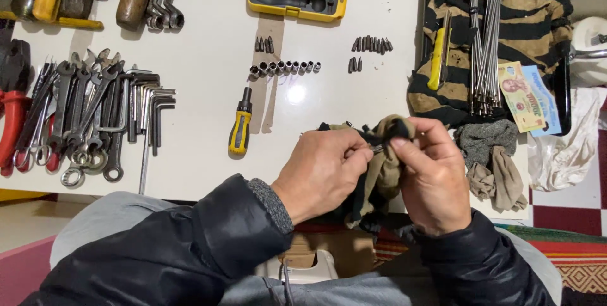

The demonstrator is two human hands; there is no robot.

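Yellow-handled screwdriver [240, 126] and row of sockets [284, 67] lying mid-table [208, 59], wrenches [88, 116] toward its left edge, your left hand [322, 170] and right hand [433, 176] at the near edge, both pinched shut on a small metal bit [377, 148] wrapped in a tan-and-black rag [379, 167].

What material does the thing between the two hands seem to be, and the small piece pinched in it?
The rag looks like soft woven cloth, tan and black, limp and folded. The small piece between left hand and right hand looks like grey metal, slightly shiny; too small to be sure.
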